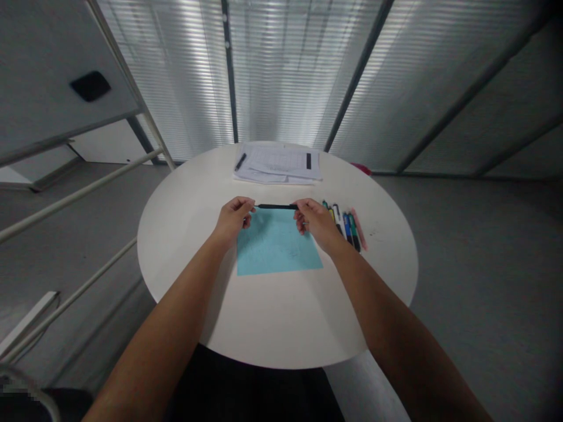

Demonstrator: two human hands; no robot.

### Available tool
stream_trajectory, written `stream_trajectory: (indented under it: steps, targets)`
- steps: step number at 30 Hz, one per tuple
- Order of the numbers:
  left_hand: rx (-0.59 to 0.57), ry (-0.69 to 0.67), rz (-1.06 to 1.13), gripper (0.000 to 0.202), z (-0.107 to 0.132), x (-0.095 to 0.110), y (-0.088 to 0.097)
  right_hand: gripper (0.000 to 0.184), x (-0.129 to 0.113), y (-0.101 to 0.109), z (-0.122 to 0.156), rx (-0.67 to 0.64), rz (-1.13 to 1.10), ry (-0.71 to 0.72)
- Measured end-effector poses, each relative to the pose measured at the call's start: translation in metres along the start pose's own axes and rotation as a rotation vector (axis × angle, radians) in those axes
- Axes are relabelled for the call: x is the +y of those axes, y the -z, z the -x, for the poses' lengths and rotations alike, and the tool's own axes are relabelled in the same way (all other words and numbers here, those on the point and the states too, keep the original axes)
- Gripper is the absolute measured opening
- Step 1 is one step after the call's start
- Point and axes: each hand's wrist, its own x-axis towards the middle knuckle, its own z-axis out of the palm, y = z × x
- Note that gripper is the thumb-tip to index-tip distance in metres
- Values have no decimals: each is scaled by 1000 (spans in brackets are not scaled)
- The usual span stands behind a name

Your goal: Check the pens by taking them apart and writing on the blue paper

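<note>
Okay, one slim black pen (277, 206) is held level, just above the far edge of one light blue square paper sheet (277, 249), near the middle of the table. The left hand (234, 218) pinches its left end with fingers curled shut around the tip. The right hand (315, 221) pinches the right end the same way, fingertips closed on it. Both forearms reach in from the near edge, and the pen spans the gap between the two hands. The blue sheet lies flat on one round white table (272, 316), with faint marks on it too small to read. Just right of the right hand is a row of coloured pens (350, 225) lying side by side. I count about six, including blue, green and pink, though some are partly hidden by the hand. At the far side sits one stack of white printed papers (281, 164), with one second black pen (240, 162) on its left edge and one small black bar (308, 160) on its right.
</note>
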Motion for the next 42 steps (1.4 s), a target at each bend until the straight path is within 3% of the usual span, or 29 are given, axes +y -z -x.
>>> stream_trajectory:
  steps: [5, 9, 12, 15, 20, 29, 38, 42]
  targets:
    - [26, 1, -11, 24, -1, -1, 0, 34, 0, 3, -1, 73, -32, -13]
    - [106, -80, -127, 17, -3, -3, 2, 32, 0, 6, -4, 146, -65, -9]
    - [140, -225, -366, 14, -3, -6, 4, 29, -1, 7, -4, 185, -73, -19]
    - [83, -337, -695, 10, -1, -9, 6, 28, -3, 7, -4, 212, -70, -41]
    - [54, -303, -1052, 12, -1, -14, 11, 24, -4, 6, -4, 211, -64, -46]
    - [75, -268, -1059, 14, -4, -21, 15, 22, -4, 6, -4, 193, -34, -43]
    - [34, -232, -1139, 18, -1, -15, 12, 20, -3, 6, -4, 206, -23, -33]
    - [86, -242, -1106, 25, 1, -11, 10, 21, -3, 5, -4, 212, -10, -40]
